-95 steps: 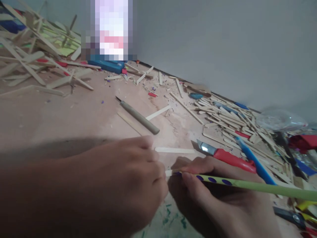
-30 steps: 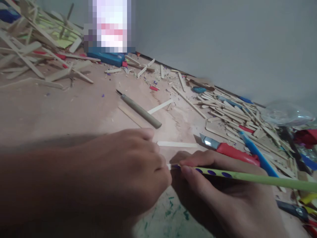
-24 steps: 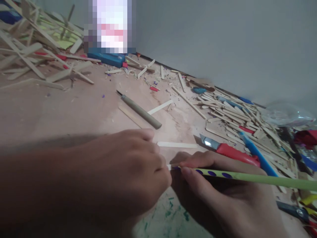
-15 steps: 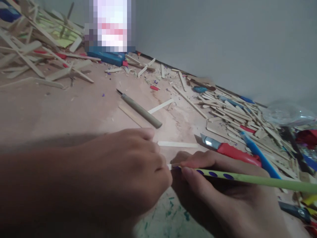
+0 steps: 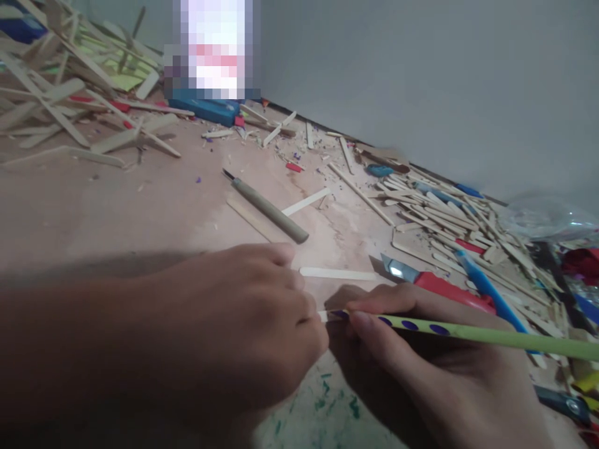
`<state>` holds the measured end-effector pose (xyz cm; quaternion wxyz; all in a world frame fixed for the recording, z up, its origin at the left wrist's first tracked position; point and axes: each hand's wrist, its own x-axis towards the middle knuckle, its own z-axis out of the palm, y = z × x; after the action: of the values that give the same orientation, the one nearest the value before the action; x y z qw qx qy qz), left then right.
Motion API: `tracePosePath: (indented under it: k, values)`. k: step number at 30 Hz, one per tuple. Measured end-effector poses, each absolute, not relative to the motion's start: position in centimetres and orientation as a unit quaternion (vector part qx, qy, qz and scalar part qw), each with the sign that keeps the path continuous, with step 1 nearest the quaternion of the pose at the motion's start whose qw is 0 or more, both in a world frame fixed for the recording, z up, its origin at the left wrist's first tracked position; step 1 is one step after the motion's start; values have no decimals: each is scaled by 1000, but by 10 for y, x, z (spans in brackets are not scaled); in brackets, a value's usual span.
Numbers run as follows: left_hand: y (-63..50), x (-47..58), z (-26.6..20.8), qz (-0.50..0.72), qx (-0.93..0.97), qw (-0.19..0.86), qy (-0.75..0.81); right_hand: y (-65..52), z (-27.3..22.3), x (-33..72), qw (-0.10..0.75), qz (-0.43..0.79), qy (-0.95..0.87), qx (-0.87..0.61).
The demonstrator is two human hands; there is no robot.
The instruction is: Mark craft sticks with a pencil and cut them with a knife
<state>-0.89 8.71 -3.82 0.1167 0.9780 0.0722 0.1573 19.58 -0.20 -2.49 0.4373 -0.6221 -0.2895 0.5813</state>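
Note:
My right hand point(image 5: 421, 349) grips a light green pencil point(image 5: 496, 337) with purple spots, its tip pointing left toward my other hand. My left hand point(image 5: 262, 324) is closed on a pale wooden stick point(image 5: 322, 317); only a short end of it shows beside the pencil tip. Just beyond the hands lies another flat wooden stick point(image 5: 339, 274). A red utility knife point(image 5: 453, 292) with its blade out rests behind my right hand. Farther back is a carving knife point(image 5: 269, 209) with a round wooden handle, lying across two thin sticks.
A heap of craft sticks point(image 5: 435, 212) spreads along the wall at the right, with a blue tool point(image 5: 491, 293) at its near side. Another tangled stick pile point(image 5: 60, 93) fills the far left. A blue block point(image 5: 204, 107) stands below a blurred bright patch. Dark scissors point(image 5: 561, 400) lie at the right edge.
The whole view has shifted slightly, so everything sits a little farther right. Both hands keep their hold; the pencil tip stays beside the stick end.

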Motion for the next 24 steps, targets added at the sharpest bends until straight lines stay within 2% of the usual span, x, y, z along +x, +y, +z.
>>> tracePosePath:
  k: [10, 24]
  values:
    - [87, -12, -32, 166, 975, 128, 77, -1, -31, 199, 413, 570, -331, -629]
    - [86, -9, -40, 167, 975, 129, 75, -1, -32, 194, 460, 567, -298, -615]
